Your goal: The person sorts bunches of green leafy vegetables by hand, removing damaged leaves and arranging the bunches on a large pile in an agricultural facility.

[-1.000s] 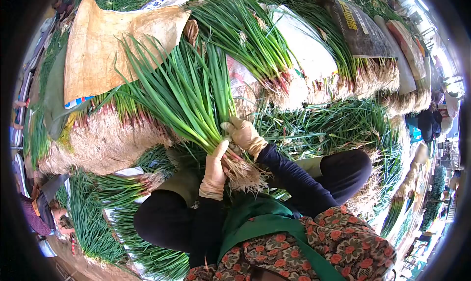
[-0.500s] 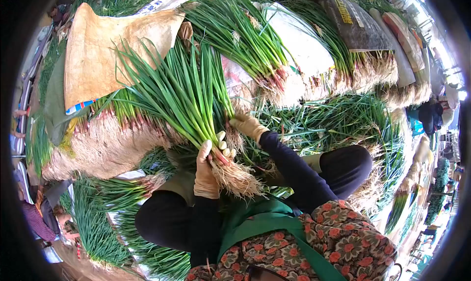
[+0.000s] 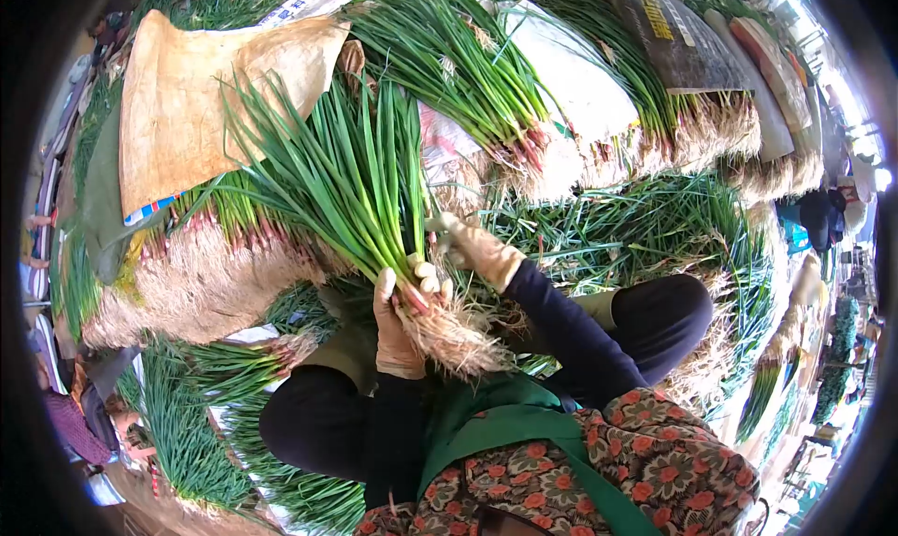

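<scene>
My left hand [image 3: 402,323], in a pale glove, is closed around a thick bunch of spring onions [image 3: 388,209]. The reddish stem bases and pale roots [image 3: 456,338] stick out below its fingers, and the long green leaves fan up and to the left. My right hand [image 3: 479,248], gloved too, is just right of the bunch, its bent fingertips close to the stems. Those fingers are blurred, and I cannot tell whether a stalk is between them. Under a tan sheet [image 3: 182,106], packed spring onions show a band of matted roots [image 3: 206,279].
More spring onions [image 3: 468,78] lie ahead beside a white sack [image 3: 566,68] and a dark sack [image 3: 669,40]. Loose green leaves [image 3: 608,232] are heaped to the right of my arms. Bundles [image 3: 192,424] lie at lower left, near another person's sleeve [image 3: 77,428].
My right hand has shifted slightly right and its fingers have changed shape; the stalks with hanging roots it gripped no longer show apart from the bunch. My left hand stays almost in place.
</scene>
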The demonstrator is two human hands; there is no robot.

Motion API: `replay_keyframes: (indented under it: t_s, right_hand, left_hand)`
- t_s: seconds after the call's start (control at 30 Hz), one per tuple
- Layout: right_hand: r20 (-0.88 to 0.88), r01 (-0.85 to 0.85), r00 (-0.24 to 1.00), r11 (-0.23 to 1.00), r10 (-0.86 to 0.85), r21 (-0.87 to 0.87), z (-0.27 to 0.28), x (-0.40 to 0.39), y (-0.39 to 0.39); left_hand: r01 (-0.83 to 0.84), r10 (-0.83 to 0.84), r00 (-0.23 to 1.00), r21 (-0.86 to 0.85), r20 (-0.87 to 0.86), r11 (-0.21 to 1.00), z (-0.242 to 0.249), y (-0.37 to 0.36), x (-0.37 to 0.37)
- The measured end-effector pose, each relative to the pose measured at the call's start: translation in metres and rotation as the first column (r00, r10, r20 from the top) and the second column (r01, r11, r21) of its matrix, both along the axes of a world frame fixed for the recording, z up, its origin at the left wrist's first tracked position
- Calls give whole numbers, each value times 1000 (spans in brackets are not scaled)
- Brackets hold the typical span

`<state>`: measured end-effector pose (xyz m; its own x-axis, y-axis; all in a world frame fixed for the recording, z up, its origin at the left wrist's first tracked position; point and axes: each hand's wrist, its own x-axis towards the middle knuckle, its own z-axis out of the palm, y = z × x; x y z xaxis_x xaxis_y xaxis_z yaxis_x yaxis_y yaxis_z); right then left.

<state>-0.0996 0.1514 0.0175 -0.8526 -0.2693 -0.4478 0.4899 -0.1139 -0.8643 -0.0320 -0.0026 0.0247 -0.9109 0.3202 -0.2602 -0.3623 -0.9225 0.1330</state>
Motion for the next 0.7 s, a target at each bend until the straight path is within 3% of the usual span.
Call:
replay_keyframes:
  t_s: [0.03, 0.07, 0.13, 0.17, 0.2, 0.23, 0.27, 0.3, 0.37, 0.4, 0.43, 0.47, 0.5, 0.53, 0.63, 0.67, 0.7]
  right_hand:
    - [164, 33, 986, 960, 13, -277, -14, -7, -11]
    - [314, 105, 946, 846, 77, -523, -35, -14, -22]
    - [361, 168, 931, 827, 45, -536, -39, -10, -35]
    - [356, 167, 934, 843, 30, -511, -47, -2, -42]
    - [351, 166, 936, 860, 16, -483, -56, 3, -47]
    - [100, -400, 916, 884, 388, 240, -38, -3, -37]
    - [-379, -308, 821, 890, 427, 337, -81, 14, -42]
    - [-757, -70, 529, 909, 383, 411, -121, 30, -47]
    - [-548, -195, 749, 915, 372, 355, -112, 33, -40]
    - [-459, -219, 715, 793, 528, 569, -98, 21, -25]
    - [-241, -216, 703, 525, 669, 823, -79, 11, -23]
    - [35, -240, 649, 160, 760, 958, -59, 0, -21]
    - [171, -350, 532, 32, 829, 936, -60, 0, -13]
    - [302, -443, 397, -107, 866, 890, -62, 3, -5]
    - [78, -274, 653, 139, 754, 952, -72, -12, 0]
    - [-4, -201, 719, 214, 695, 956, -72, -19, -1]
    - [-88, -120, 780, 286, 620, 951, -72, -25, -1]
  left_hand:
    - [11, -11, 1000, 57, 4, 998, -4, -1, 1]
    - [-60, 65, 997, -88, 52, 994, 12, 4, 3]
    - [-52, 55, 997, -55, 46, 997, 14, 0, 6]
    - [-71, 78, 995, -124, 60, 990, 16, -1, 7]
    - [-74, 75, 997, -36, 23, 997, 13, -3, 6]
    - [-74, 74, 997, 52, -12, 996, 8, -4, 4]
    - [-68, 75, 996, 143, -45, 987, 4, -5, 4]
    - [-78, 81, 997, 146, -13, 986, 6, -3, 3]
    - [-92, 89, 995, 92, 33, 991, 8, -2, 7]
    - [-101, 98, 994, 62, 52, 993, 11, -2, 8]
    - [-136, 136, 990, -13, 32, 991, 16, 1, 7]
    - [-11, 29, 997, 223, -78, 975, 16, -2, 2]
    - [144, -59, 977, 428, -207, 892, 17, -9, -5]
    - [160, -7, 959, 523, -282, 837, 20, -13, -1]
    - [135, 131, 926, 635, -355, 760, 22, -14, 3]
    - [59, 176, 930, 603, -324, 796, 25, -14, 4]
    - [7, 120, 957, 433, -265, 901, 23, -15, 3]
